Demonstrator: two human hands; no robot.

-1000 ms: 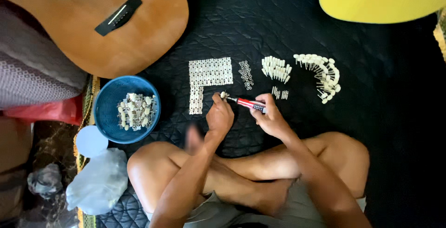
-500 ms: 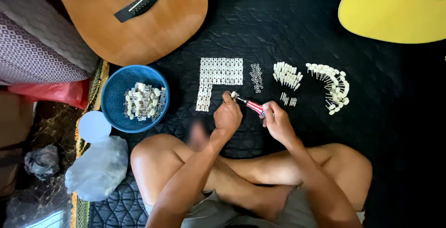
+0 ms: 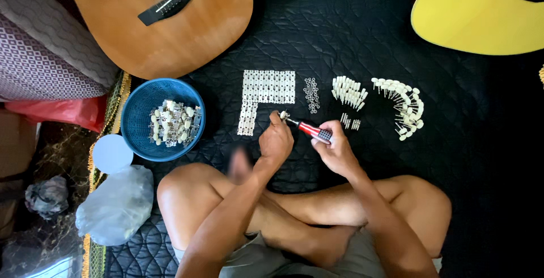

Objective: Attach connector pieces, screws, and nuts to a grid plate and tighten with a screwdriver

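1. Head view, count: two guitars, a brown one (image 3: 164,23) at upper left and a yellow one (image 3: 481,12) at upper right, both lying partly on a black quilted mat (image 3: 340,40).
2. One blue basket (image 3: 139,122) left of the hands, holding a heap of small metal-and-cream parts (image 3: 173,122); too many and too small to count.
3. One pale round lid (image 3: 111,153) and one clear plastic bag (image 3: 116,204) lie below the basket.
4. Four groups laid out on the mat in a row: an L-shaped block of white plates (image 3: 263,94), a small cluster of dark rings (image 3: 311,94), a bunch of cream pegs (image 3: 348,92), and a curved spread of cream-headed pins (image 3: 402,105). A few short pins (image 3: 350,123) lie apart, below the pegs.
5. One screwdriver (image 3: 309,131) with a red handle, tilted, tip toward upper left.
6. Right hand (image 3: 337,150): grip closed round the handle end.
7. Left hand (image 3: 276,142): fingers pinched on one small part (image 3: 283,115) at the screwdriver's tip, just below the white plates.
8. Both hands are held above the person's crossed legs.
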